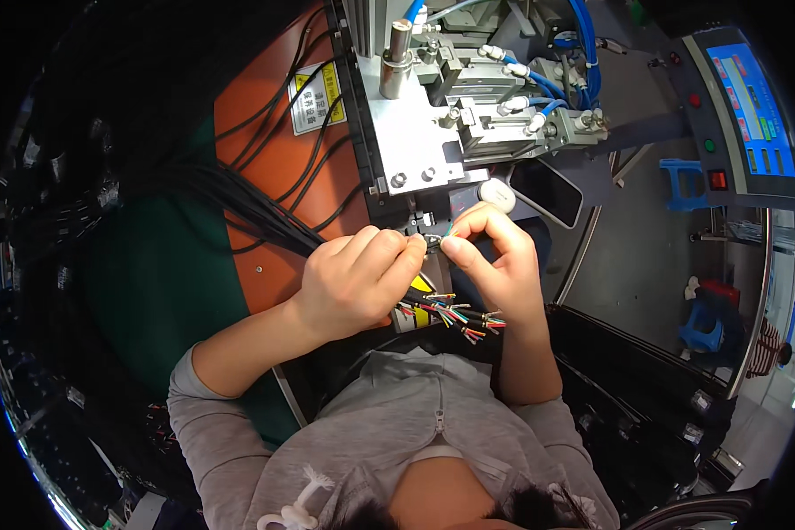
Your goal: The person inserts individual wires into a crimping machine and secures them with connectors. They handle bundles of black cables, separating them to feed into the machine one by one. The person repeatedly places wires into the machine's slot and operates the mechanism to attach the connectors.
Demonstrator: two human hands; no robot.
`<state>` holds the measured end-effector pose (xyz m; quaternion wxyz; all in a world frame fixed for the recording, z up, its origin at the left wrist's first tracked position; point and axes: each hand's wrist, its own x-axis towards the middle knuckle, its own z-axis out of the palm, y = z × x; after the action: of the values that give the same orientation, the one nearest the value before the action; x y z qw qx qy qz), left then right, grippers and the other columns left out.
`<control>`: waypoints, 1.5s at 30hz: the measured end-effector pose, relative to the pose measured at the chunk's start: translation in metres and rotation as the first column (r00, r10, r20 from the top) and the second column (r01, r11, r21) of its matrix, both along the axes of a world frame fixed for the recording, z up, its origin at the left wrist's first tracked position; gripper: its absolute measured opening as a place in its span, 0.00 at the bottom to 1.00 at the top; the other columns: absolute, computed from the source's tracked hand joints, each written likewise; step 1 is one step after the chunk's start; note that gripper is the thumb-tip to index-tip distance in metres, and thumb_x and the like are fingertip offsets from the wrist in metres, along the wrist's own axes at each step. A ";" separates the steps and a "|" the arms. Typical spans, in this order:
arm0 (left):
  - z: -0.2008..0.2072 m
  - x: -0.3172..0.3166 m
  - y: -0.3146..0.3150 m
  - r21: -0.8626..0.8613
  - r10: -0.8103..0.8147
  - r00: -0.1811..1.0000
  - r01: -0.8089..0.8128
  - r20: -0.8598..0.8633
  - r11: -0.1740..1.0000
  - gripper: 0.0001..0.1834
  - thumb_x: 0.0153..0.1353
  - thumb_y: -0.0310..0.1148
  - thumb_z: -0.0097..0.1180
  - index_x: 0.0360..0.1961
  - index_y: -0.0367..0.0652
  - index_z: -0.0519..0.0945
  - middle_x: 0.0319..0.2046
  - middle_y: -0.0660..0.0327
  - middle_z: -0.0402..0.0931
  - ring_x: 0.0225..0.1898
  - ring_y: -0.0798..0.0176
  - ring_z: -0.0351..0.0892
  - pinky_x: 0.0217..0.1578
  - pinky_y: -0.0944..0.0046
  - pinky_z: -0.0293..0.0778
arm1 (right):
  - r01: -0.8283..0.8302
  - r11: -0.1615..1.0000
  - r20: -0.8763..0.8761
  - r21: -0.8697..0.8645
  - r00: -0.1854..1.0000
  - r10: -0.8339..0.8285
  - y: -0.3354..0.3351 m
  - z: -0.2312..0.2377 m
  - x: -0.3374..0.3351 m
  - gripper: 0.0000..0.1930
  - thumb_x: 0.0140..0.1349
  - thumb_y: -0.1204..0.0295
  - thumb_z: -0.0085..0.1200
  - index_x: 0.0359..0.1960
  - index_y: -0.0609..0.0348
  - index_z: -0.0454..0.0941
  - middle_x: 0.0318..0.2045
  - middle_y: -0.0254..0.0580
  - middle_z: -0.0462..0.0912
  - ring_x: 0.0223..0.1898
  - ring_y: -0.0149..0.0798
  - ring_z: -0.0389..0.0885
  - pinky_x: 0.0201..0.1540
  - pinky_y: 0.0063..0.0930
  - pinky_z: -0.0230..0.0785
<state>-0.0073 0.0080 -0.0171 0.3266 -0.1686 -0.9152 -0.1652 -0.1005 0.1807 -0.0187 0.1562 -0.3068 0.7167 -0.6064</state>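
1. Nearest, below the hands, splayed coloured wire ends point(458, 314) look already separated.
2. The left hand's point(352, 278) fingers pinch a dark cable end point(432, 240); the right hand's point(503, 265) fingers grip its thin wires point(451, 229), seemingly midway through handling.
3. Beyond, the metal machine point(412, 132) stands by the orange bench point(269, 296); how many cables remain, I cannot tell.

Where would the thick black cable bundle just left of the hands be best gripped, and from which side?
Probably around the cable bundle a little to the left of the left hand, coming from above and closing across its length. There the cables run close together and their upper side lies uncovered; farther up over the orange surface, some curve apart singly.
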 end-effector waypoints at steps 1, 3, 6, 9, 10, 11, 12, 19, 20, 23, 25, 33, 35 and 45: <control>0.000 0.001 -0.001 -0.007 -0.011 1.000 0.011 0.016 1.000 0.16 0.46 0.33 0.58 0.36 0.36 0.80 0.26 0.64 0.71 0.23 0.69 0.72 0.17 0.71 0.63 | -0.021 0.998 0.207 -0.055 0.978 0.032 0.002 -0.002 0.001 0.06 0.58 0.75 0.57 0.27 0.62 0.75 0.26 0.33 0.75 0.27 0.23 0.71 0.32 0.20 0.63; -0.001 0.003 -0.003 -0.022 -0.028 0.998 0.029 0.049 0.999 0.24 0.46 0.44 0.58 0.39 0.35 0.80 0.26 0.62 0.74 0.23 0.66 0.73 0.19 0.68 0.66 | -0.027 0.991 0.399 -0.135 0.914 0.079 0.005 -0.003 0.001 0.05 0.59 0.75 0.57 0.28 0.63 0.75 0.27 0.32 0.75 0.28 0.21 0.71 0.31 0.17 0.63; 0.002 0.001 0.000 -0.031 -0.011 0.999 0.013 0.050 0.999 0.20 0.47 0.38 0.58 0.40 0.38 0.81 0.25 0.65 0.74 0.22 0.68 0.72 0.18 0.71 0.65 | 0.010 0.988 0.422 -0.154 0.905 0.056 0.006 -0.009 0.000 0.04 0.60 0.76 0.57 0.30 0.64 0.77 0.28 0.31 0.76 0.29 0.20 0.72 0.31 0.16 0.63; -0.005 0.001 0.004 -0.088 0.035 0.996 -0.028 0.082 0.996 0.19 0.46 0.33 0.58 0.41 0.41 0.82 0.24 0.66 0.73 0.21 0.70 0.69 0.18 0.72 0.63 | 0.068 0.997 0.049 -0.031 0.997 -0.066 0.002 -0.016 -0.004 0.03 0.55 0.78 0.59 0.29 0.65 0.79 0.28 0.37 0.80 0.29 0.29 0.77 0.32 0.23 0.68; -0.004 0.001 0.005 -0.097 0.050 0.993 -0.039 0.107 0.995 0.19 0.45 0.31 0.57 0.42 0.41 0.82 0.24 0.67 0.71 0.21 0.70 0.68 0.17 0.72 0.63 | 0.085 0.996 -0.076 0.011 0.994 -0.084 0.000 -0.017 -0.005 0.02 0.54 0.79 0.59 0.29 0.65 0.79 0.28 0.39 0.80 0.29 0.32 0.77 0.33 0.25 0.68; -0.002 0.001 0.007 -0.106 0.065 0.989 -0.051 0.131 0.993 0.19 0.45 0.30 0.57 0.42 0.42 0.82 0.24 0.67 0.70 0.21 0.71 0.67 0.17 0.73 0.62 | 0.107 0.993 -0.201 0.050 0.975 -0.095 -0.003 -0.016 -0.006 0.02 0.53 0.79 0.59 0.28 0.65 0.79 0.28 0.41 0.81 0.29 0.35 0.78 0.33 0.26 0.69; 0.000 0.000 0.008 -0.115 0.077 0.985 -0.059 0.155 0.992 0.19 0.44 0.28 0.57 0.42 0.42 0.82 0.24 0.68 0.69 0.21 0.71 0.66 0.17 0.73 0.62 | 0.137 0.987 -0.323 0.086 0.941 -0.102 -0.006 -0.016 -0.006 0.03 0.52 0.79 0.59 0.28 0.65 0.80 0.28 0.42 0.81 0.30 0.38 0.78 0.34 0.28 0.70; 0.003 -0.002 0.015 -0.193 0.222 0.945 -0.178 0.239 0.965 0.19 0.44 0.26 0.58 0.42 0.43 0.82 0.24 0.68 0.62 0.22 0.71 0.64 0.17 0.73 0.62 | 0.178 0.971 -0.469 0.158 0.879 -0.085 -0.016 -0.022 -0.003 0.04 0.51 0.79 0.57 0.23 0.62 0.74 0.22 0.43 0.75 0.25 0.44 0.71 0.29 0.34 0.64; 0.004 -0.002 0.016 -0.189 0.226 0.945 -0.183 0.238 0.965 0.19 0.44 0.26 0.58 0.42 0.43 0.82 0.23 0.68 0.62 0.22 0.71 0.64 0.17 0.73 0.62 | 0.174 0.971 -0.474 0.162 0.877 -0.078 -0.016 -0.022 -0.003 0.04 0.51 0.79 0.57 0.23 0.62 0.74 0.22 0.43 0.74 0.25 0.44 0.71 0.29 0.34 0.64; 0.004 -0.005 0.015 -0.177 0.214 0.950 -0.176 0.229 0.968 0.17 0.45 0.24 0.58 0.41 0.43 0.82 0.22 0.67 0.62 0.21 0.71 0.65 0.17 0.72 0.63 | 0.197 0.977 -0.478 0.079 0.868 -0.137 -0.019 -0.028 -0.005 0.04 0.51 0.79 0.57 0.23 0.62 0.73 0.21 0.42 0.74 0.26 0.43 0.70 0.29 0.33 0.64; 0.003 -0.006 0.014 -0.163 0.201 0.954 -0.167 0.222 0.972 0.16 0.45 0.24 0.58 0.39 0.43 0.82 0.21 0.67 0.62 0.21 0.71 0.66 0.17 0.72 0.63 | 0.206 0.976 -0.382 0.072 0.910 -0.164 -0.020 -0.033 -0.004 0.04 0.51 0.80 0.56 0.22 0.62 0.73 0.21 0.43 0.74 0.26 0.43 0.70 0.29 0.32 0.64; -0.001 -0.009 0.008 -0.086 0.165 0.969 -0.152 0.184 0.985 0.14 0.42 0.29 0.59 0.35 0.43 0.83 0.23 0.67 0.71 0.22 0.70 0.71 0.18 0.70 0.65 | 0.183 0.979 0.670 -0.094 0.739 -0.074 -0.018 -0.051 -0.003 0.05 0.62 0.75 0.50 0.28 0.62 0.73 0.23 0.25 0.72 0.26 0.20 0.67 0.29 0.16 0.60; 0.000 -0.010 0.007 -0.101 0.167 0.967 -0.150 0.190 0.984 0.14 0.43 0.29 0.58 0.34 0.44 0.83 0.23 0.68 0.71 0.22 0.70 0.72 0.19 0.70 0.66 | 0.247 0.957 0.770 -0.149 0.636 -0.045 -0.020 -0.055 0.000 0.04 0.61 0.75 0.51 0.29 0.62 0.73 0.23 0.27 0.72 0.24 0.20 0.67 0.29 0.16 0.60; 0.015 -0.001 0.006 -0.185 0.243 0.914 -0.191 0.326 0.964 0.09 0.49 0.29 0.58 0.33 0.45 0.82 0.24 0.68 0.71 0.22 0.69 0.74 0.22 0.69 0.67 | 0.204 0.979 0.280 0.020 0.939 -0.201 -0.017 -0.052 -0.004 0.06 0.61 0.73 0.56 0.30 0.63 0.75 0.25 0.30 0.75 0.28 0.22 0.70 0.33 0.19 0.64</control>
<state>-0.0084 0.0143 -0.0019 0.1637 -0.0581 -0.9811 -0.0858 -0.1041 0.1636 -0.0706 0.1917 -0.1429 0.7122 -0.6600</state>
